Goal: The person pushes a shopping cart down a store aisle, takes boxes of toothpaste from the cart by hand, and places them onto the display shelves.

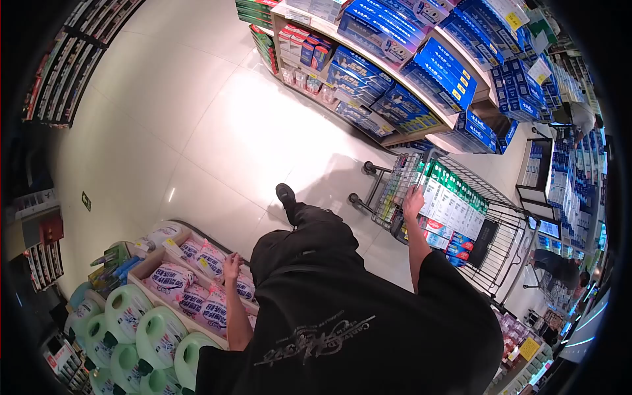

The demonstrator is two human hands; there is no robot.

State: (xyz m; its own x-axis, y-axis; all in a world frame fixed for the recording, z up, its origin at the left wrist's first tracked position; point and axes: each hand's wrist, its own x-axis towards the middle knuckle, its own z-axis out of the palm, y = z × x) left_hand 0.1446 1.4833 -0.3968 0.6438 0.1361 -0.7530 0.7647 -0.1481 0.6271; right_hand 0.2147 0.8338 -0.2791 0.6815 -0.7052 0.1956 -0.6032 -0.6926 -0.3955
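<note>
My right hand (pixel 413 203) is closed on the upper edge of a wire shopping cart (pixel 510 243) at my right side. Packed inside the cart are green-and-white boxes (pixel 454 197) in a row and red-and-blue toothpaste boxes (pixel 454 240). On the other side, my left hand (pixel 232 267) hangs over the edge of a display bin, its fingers loosely apart with nothing visible in them. Pink-and-white bags (pixel 171 279) with printed lettering fill that bin; whether the hand touches one is unclear.
Light green jugs (pixel 128 313) crowd beside the bin. Ahead, a shelf unit (pixel 421 108) carries stacked blue boxes, some at its corner near the cart. Pale tiled floor (pixel 217 138) stretches forward and left. Dark racks (pixel 66 72) stand far left. Another person (pixel 559 266) is at the far right.
</note>
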